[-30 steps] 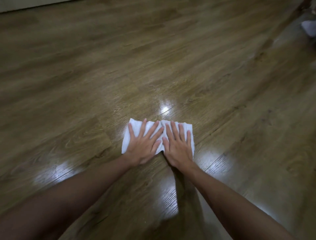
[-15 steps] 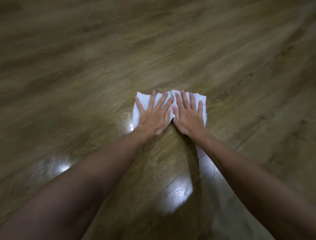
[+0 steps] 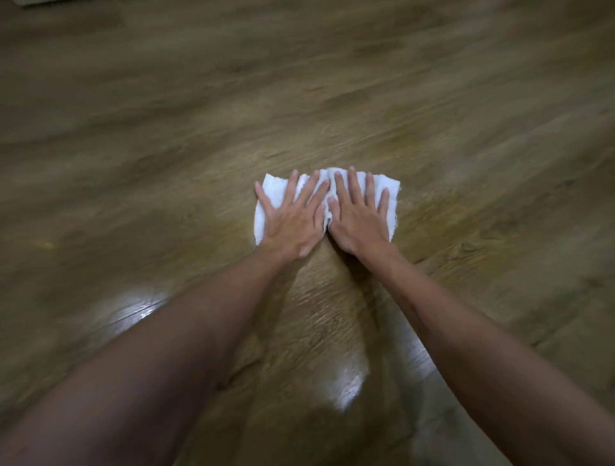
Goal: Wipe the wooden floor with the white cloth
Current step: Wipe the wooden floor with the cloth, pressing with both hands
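White cloth (image 3: 275,191) pinned flat to wooden floor (image 3: 166,133) under left hand (image 3: 293,223) and right hand (image 3: 359,221), fingers spread, mid-wipe; next likely needs steady downward pressure onto unwiped boards.

Wood-grain plank floor (image 3: 432,99) fills the view, brown-olive, seams running diagonally. Glossy: bright light reflections at lower left (image 3: 139,304) and lower centre (image 3: 349,389). Pale strip (image 3: 40,2) at top-left edge, unclear what. Dim room, far floor blurred.

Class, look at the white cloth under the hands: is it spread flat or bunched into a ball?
Spread flat. The white cloth lies on the wooden floor under the left hand and right hand, slightly wrinkled between them.
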